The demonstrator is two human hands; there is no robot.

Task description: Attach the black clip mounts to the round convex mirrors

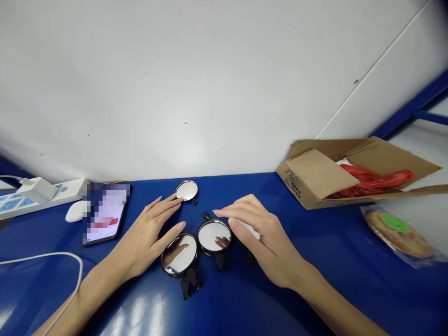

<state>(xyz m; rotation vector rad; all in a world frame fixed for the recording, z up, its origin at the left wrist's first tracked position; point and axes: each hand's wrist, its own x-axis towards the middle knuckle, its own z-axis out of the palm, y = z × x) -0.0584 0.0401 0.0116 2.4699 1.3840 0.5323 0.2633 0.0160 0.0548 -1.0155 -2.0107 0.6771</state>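
Several small round mirrors with black rims lie on a blue tabletop. My left hand (pixel 145 235) rests with fingers spread, its fingertips at the edge of the far mirror (pixel 186 190) and its thumb at the rim of the near-left mirror (pixel 180 254), which has a black clamp mount (pixel 189 281). Beside that is the middle mirror (pixel 214 235), with a black mount below it and a small black part (pixel 206 215) behind it. Over its right side hovers my right hand (pixel 268 242), fingers stretched forward and thumb apart. Another mirror (pixel 251 229) is partly hidden beneath this hand.
On the left are a phone (pixel 107 214), a white rounded object (pixel 77 211), a power strip (pixel 75 189) and a white cable (pixel 45 255) crossing my left forearm. An open cardboard box (pixel 315 179) holding a red plastic bag (pixel 378 179) and a wrapped pastry (pixel 401 233) lie right. A white wall stands behind.
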